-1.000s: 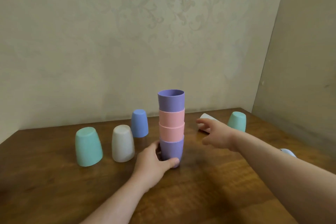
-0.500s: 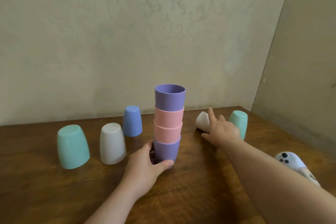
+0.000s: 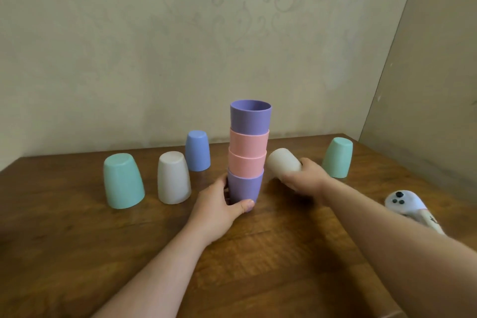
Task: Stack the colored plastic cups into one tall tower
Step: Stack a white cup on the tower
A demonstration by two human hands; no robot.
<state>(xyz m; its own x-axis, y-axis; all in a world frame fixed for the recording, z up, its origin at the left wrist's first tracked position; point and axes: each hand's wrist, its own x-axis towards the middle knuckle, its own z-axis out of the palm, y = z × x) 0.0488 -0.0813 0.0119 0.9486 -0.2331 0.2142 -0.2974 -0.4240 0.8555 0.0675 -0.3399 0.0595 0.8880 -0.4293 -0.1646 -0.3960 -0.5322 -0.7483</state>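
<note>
A tower of nested cups point(image 3: 249, 147) stands upright mid-table: purple at the bottom, two pink, purple on top. My left hand point(image 3: 219, 206) grips the bottom purple cup point(image 3: 244, 187). My right hand point(image 3: 303, 178) holds a white cup point(image 3: 282, 162) tilted on its side just right of the tower, its base pointing at the pink cups. Upside down on the table stand a teal cup point(image 3: 123, 181), a second white cup point(image 3: 173, 177) and a blue cup point(image 3: 197, 154) on the left, and another teal cup point(image 3: 338, 157) on the right.
The wooden table point(image 3: 258, 266) meets walls at the back and right. A white game controller point(image 3: 405, 202) lies near the right edge, partly behind my right forearm.
My right hand reached the white cup lying at the right, closed on it and lifted it toward the tower. My left hand stayed on the bottom purple cup.
</note>
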